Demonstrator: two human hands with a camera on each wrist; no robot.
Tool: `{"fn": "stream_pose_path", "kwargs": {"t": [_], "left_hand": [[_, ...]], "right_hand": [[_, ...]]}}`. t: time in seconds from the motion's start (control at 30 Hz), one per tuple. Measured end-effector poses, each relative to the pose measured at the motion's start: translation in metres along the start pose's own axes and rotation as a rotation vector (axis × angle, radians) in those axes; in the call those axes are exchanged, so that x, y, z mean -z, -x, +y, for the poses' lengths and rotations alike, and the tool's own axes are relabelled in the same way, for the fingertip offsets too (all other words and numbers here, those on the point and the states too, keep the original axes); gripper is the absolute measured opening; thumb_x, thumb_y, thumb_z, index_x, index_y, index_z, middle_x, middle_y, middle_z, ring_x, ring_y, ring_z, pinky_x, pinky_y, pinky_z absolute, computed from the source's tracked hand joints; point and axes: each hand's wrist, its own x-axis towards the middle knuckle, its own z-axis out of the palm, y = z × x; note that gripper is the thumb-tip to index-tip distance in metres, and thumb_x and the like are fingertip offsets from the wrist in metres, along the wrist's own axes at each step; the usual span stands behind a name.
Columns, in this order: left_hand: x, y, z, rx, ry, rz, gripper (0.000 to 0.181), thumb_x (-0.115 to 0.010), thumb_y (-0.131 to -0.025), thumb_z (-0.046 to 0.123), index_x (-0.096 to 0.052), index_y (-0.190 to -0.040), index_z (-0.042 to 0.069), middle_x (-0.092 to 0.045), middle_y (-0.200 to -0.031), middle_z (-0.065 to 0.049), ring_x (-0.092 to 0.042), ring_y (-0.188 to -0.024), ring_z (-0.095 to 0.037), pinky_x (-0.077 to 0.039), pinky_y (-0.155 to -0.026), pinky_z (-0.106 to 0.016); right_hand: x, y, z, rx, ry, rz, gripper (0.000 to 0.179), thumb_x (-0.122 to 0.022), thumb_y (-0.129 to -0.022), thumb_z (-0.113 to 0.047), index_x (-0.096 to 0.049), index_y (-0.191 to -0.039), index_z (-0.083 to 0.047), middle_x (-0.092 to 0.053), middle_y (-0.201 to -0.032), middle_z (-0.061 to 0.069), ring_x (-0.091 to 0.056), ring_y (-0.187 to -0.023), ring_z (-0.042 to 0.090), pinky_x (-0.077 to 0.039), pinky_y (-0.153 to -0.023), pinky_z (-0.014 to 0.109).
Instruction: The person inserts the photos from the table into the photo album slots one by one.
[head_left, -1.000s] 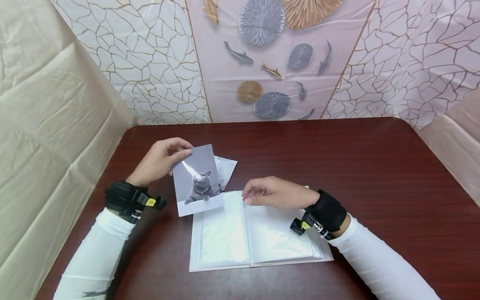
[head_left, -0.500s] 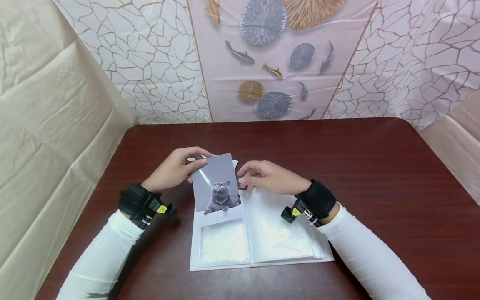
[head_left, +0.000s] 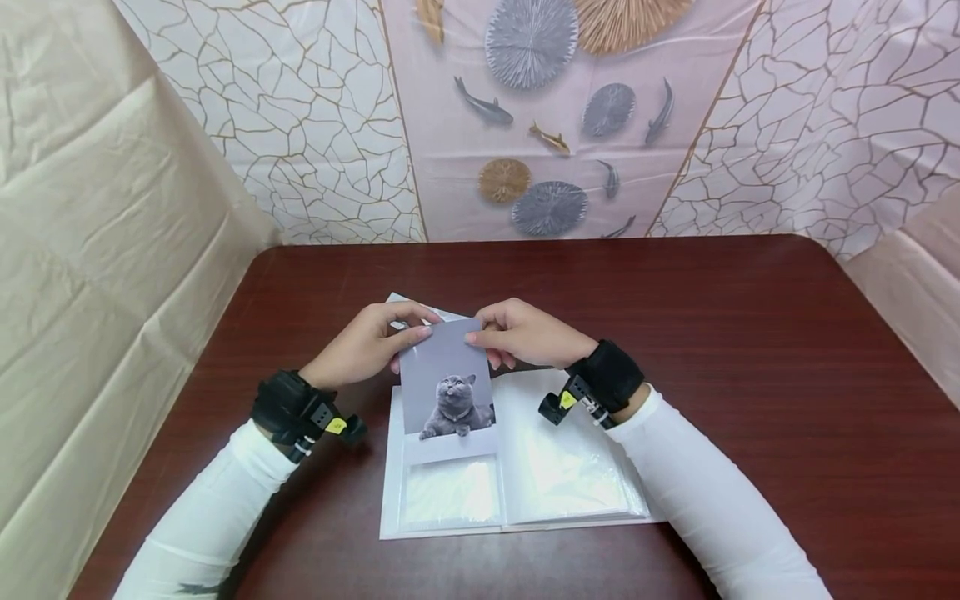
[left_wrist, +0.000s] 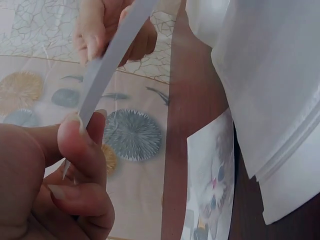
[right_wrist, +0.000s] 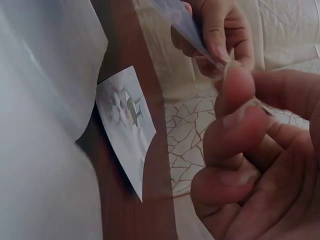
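Observation:
A photo of a grey cat (head_left: pixel 456 404) is held upright between both hands, over the left page of an open photo album (head_left: pixel 570 467). My left hand (head_left: pixel 375 340) pinches its top left corner between thumb and fingers. At the top right corner my right hand (head_left: pixel 528 333) pinches it too. In the left wrist view the photo (left_wrist: pixel 107 62) shows nearly edge-on. The album's clear pockets (head_left: pixel 450 493) show below the photo's lower edge. Behind the held photo lies another photo (left_wrist: pixel 212 180) on the table, mostly hidden in the head view; it shows a white cat.
The dark red-brown table (head_left: pixel 750 358) stretches around the album. Patterned cloth (head_left: pixel 300 125) hangs behind the far edge, and a cream cloth (head_left: pixel 112 250) hangs along the left side.
My left hand has carried the cat photo rightward over the album's left page. My right hand has moved from the album's middle up and left to the photo and taken its top right corner.

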Motion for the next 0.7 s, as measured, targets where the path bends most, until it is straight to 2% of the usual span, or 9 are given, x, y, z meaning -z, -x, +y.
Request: {"fn": "stream_pose_path", "kwargs": {"t": [0.2, 0.33, 0.43, 0.57, 0.7], "left_hand": [[0.003, -0.001, -0.001, 0.014, 0.037, 0.031, 0.022, -0.058, -0.104, 0.021, -0.067, -0.124, 0.017, -0.063, -0.097, -0.008, -0.058, -0.063, -0.043, -0.052, -0.058, -0.042], [0.005, -0.003, -0.005, 0.014, 0.038, 0.025, 0.022, -0.059, -0.104, 0.02, -0.067, -0.123, 0.015, -0.057, -0.085, -0.01, -0.058, -0.065, -0.042, -0.052, -0.06, -0.042], [0.005, -0.004, -0.007, 0.021, 0.023, 0.016, 0.024, -0.059, -0.104, 0.02, -0.065, -0.125, 0.013, -0.054, -0.085, -0.012, -0.058, -0.063, -0.033, -0.052, -0.061, -0.04], [0.006, -0.003, -0.011, 0.037, 0.015, 0.001, 0.026, -0.052, -0.107, 0.023, -0.062, -0.128, 0.01, -0.058, -0.088, -0.017, -0.059, -0.063, -0.026, -0.052, -0.063, -0.037], [0.005, -0.004, -0.022, 0.043, 0.002, -0.052, 0.022, -0.045, -0.11, 0.02, -0.06, -0.117, 0.006, -0.065, -0.09, -0.017, -0.06, -0.063, -0.024, -0.054, -0.067, -0.037]], "right_hand": [[0.004, -0.009, 0.004, -0.032, -0.013, 0.064, 0.028, -0.058, -0.104, -0.016, -0.055, -0.079, -0.006, -0.056, -0.064, 0.008, -0.048, -0.054, 0.018, -0.043, -0.056, 0.032], [0.006, -0.011, 0.009, -0.052, -0.011, 0.111, 0.03, -0.059, -0.104, -0.018, -0.053, -0.077, -0.007, -0.054, -0.063, 0.006, -0.045, -0.055, 0.017, -0.039, -0.055, 0.028], [0.007, -0.011, 0.011, -0.058, -0.009, 0.145, 0.031, -0.059, -0.104, -0.019, -0.053, -0.076, -0.008, -0.052, -0.062, 0.004, -0.045, -0.055, 0.019, -0.037, -0.054, 0.026], [0.011, -0.012, 0.016, -0.065, -0.002, 0.199, 0.032, -0.061, -0.103, -0.021, -0.052, -0.075, -0.008, -0.05, -0.062, 0.003, -0.045, -0.056, 0.02, -0.036, -0.055, 0.026], [0.015, -0.013, 0.023, -0.073, -0.016, 0.251, 0.034, -0.062, -0.103, -0.023, -0.051, -0.074, -0.008, -0.048, -0.06, 0.002, -0.043, -0.055, 0.017, -0.034, -0.054, 0.026]]}}
